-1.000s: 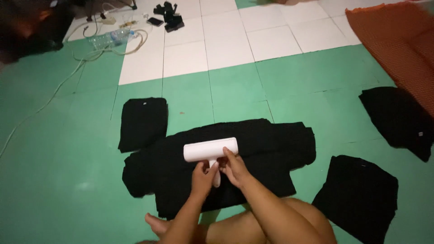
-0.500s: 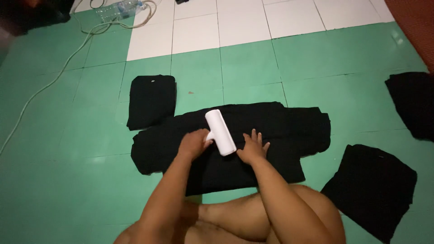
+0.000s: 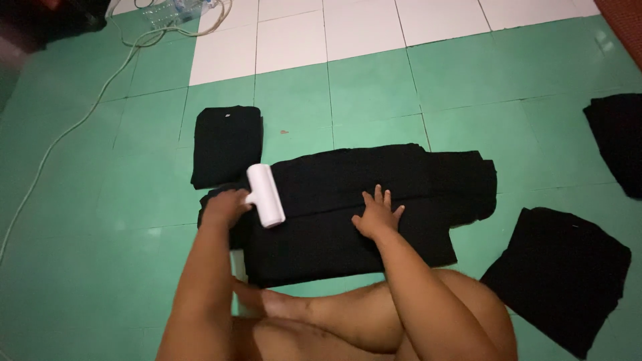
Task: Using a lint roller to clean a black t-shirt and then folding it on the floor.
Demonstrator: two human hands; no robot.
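While right hand [image 3: 378, 217] fingers spread on the black garment [image 3: 374, 200], left hand [image 3: 226, 206] grips the lint roller [image 3: 265, 195] (near its left edge).

I count four black garments around me: one spread garment [image 3: 374, 207] in front of me, one folded piece [image 3: 226, 144] beyond its left end, one folded piece [image 3: 560, 274] at my right, and one dark piece [image 3: 618, 140] at the right edge; I count one white lint roller [image 3: 265, 196]; one white cable [image 3: 80, 120] on the floor; two hands of mine, left hand [image 3: 226, 206] and right hand [image 3: 376, 215].
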